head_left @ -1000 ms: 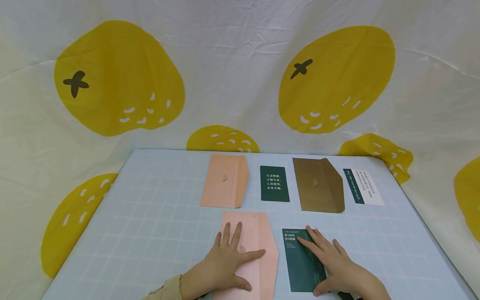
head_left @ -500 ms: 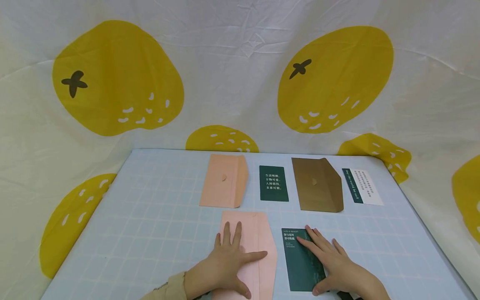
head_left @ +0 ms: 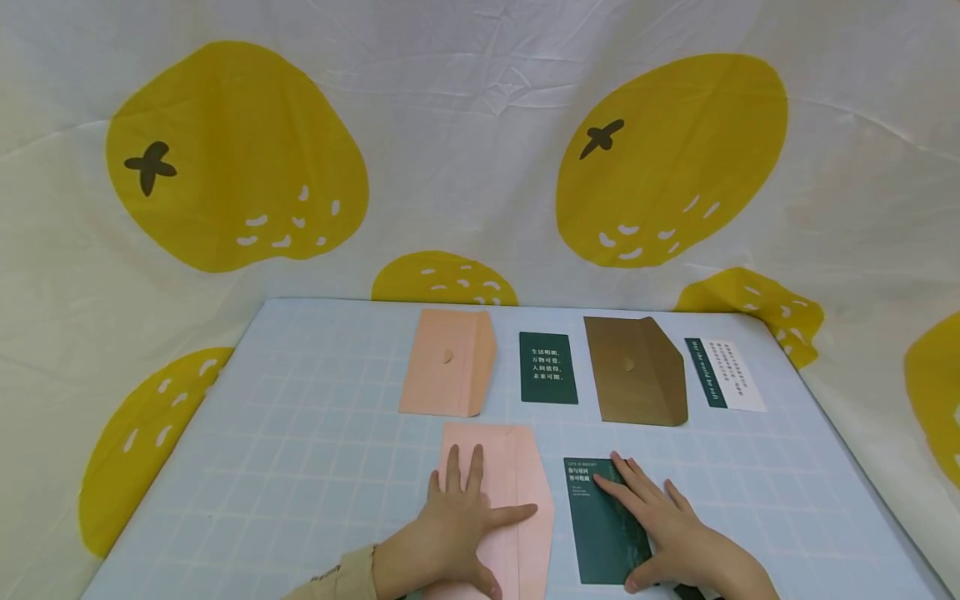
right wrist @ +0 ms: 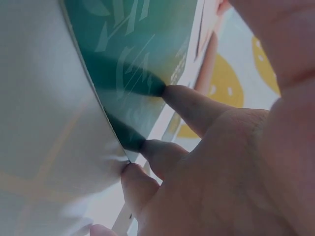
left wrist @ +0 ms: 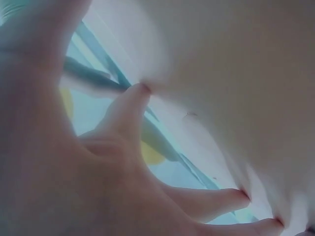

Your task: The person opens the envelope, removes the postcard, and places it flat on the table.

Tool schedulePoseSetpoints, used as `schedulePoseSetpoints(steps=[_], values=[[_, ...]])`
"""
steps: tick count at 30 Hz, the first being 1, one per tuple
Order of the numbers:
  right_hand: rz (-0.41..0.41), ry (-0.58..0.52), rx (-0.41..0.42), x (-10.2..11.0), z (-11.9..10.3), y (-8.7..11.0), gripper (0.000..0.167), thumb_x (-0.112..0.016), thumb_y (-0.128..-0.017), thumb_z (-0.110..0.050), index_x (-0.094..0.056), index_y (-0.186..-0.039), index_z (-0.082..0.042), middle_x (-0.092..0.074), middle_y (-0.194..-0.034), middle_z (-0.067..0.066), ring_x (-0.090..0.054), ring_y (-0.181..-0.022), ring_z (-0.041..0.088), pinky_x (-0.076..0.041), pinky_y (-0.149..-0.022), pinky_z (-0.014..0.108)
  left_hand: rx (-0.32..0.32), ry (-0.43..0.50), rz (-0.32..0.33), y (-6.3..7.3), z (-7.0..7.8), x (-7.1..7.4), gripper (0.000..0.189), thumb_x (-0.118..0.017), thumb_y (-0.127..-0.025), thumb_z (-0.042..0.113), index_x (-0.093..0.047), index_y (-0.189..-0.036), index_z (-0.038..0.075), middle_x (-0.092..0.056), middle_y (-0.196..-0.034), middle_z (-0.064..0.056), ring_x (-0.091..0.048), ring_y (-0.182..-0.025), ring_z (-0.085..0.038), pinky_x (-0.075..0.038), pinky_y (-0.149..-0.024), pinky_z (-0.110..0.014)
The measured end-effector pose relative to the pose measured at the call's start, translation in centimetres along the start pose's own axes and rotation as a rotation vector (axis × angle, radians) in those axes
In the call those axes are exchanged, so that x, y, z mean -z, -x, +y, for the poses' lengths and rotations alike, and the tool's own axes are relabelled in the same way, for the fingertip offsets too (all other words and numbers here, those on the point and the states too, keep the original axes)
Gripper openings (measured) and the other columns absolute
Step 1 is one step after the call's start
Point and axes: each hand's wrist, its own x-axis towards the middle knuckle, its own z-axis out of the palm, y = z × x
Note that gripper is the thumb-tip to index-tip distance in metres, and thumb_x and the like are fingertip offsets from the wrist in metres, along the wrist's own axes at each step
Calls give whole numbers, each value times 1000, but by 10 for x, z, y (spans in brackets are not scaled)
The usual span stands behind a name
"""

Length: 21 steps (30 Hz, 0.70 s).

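My left hand [head_left: 453, 525] lies with fingers spread on a pink envelope [head_left: 534, 500], whose flap side points right. In the left wrist view its fingertips [left wrist: 241, 195] press against the pale paper. A dark green card [head_left: 600, 533] with white print lies just right of that envelope. Over the card's right side rests my right hand [head_left: 671, 529], fingers extended. The right wrist view has two fingertips on the green card [right wrist: 133, 64] and another at its edge. Palm and wrist hide the lower right of the card, and the envelope's lower left is covered.
Along the back of the table [head_left: 300, 467] lie a peach envelope [head_left: 438, 375], a small green card [head_left: 549, 387], a brown envelope [head_left: 626, 396] and a white card with a green band [head_left: 731, 379]. Behind them hangs a white cloth [head_left: 465, 167] with yellow fruit prints.
My left hand has shifted slightly to the right on the pink envelope. The right hand and the green card show almost no movement.
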Motion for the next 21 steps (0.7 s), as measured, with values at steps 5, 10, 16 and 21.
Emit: schedulePoseSetpoints(steps=[5,10,16,21], values=[[-9,-3,-14,0,-1,0,121,-95,-50,-46,-36,-154,-24,-6,-165,16,-6,-147,47,3,-103,77,11,11,-16,3,-1,1,100,-78,-54,78,-30,-141,69,-17,-159,-28,-17,-141,-55,-39,-96,-67],[-19,-23,-6,-1,-2,-1,121,-95,-51,-43,-36,-154,-22,-5,-165,18,-6,-147,48,5,-103,77,10,2,-17,6,-2,1,99,-78,-54,78,-30,-141,69,-16,-159,-28,-17,-142,-55,-39,-97,-67],[-21,-27,-25,-3,-4,-3,122,-95,-50,-41,-36,-154,-21,-5,-165,18,-5,-147,47,6,-104,75,7,10,-21,8,-5,2,99,-78,-55,77,-31,-141,69,-16,-159,-27,-17,-142,-55,-39,-97,-66],[-18,-29,-4,-3,-6,-3,122,-95,-51,-43,-35,-155,-20,-5,-165,18,-5,-147,47,6,-104,75,-1,31,-18,10,-9,1,98,-79,-55,76,-32,-141,67,-15,-159,-29,-16,-142,-56,-38,-98,-67]])
